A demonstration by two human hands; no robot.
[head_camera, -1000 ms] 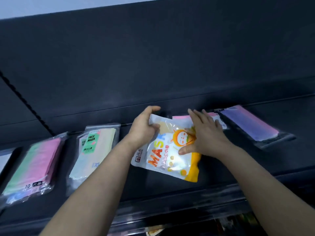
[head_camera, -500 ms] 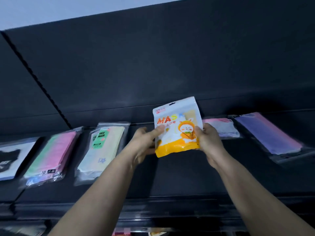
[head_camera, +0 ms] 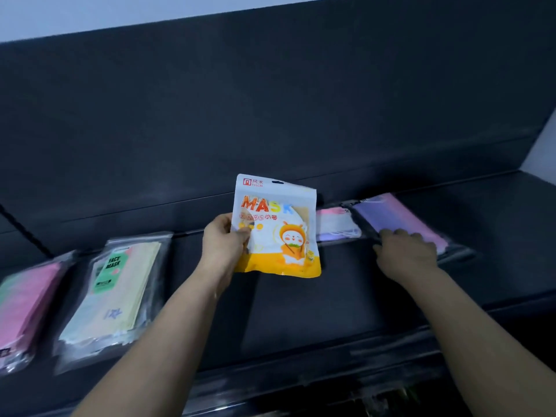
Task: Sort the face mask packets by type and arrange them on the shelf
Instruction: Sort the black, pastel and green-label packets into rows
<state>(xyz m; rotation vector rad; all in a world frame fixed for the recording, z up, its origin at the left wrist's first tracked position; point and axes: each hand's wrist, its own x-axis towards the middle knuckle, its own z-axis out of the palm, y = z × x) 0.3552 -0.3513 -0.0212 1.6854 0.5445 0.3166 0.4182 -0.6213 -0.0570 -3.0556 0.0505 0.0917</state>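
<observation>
- The cartoon mask packet (head_camera: 275, 227), white above and orange along its bottom, is held upright above the dark shelf (head_camera: 316, 305), with the person's left hand (head_camera: 224, 245) pinching its left edge between thumb and fingers.
- Half a second ago both hands gripped this packet; now only the left carries it, and it has been turned fully upright from its earlier flat position on the shelf.
- The right hand (head_camera: 406, 255) has let go and moved to the right of the packet, its fingers spread flat on the near end of a purple packet (head_camera: 397, 221), pressing rather than gripping it.
- A pink-and-white packet (head_camera: 337, 224) lies just right of the cartoon packet, partly behind it.
- Well left of the cartoon packet lie a green-labelled packet (head_camera: 117, 290) and a pink packet (head_camera: 27, 305).
- The shift suggests the right hand is adjusting the purple packet to make room, while the cartoon packet waits for a slot of its own type.
</observation>
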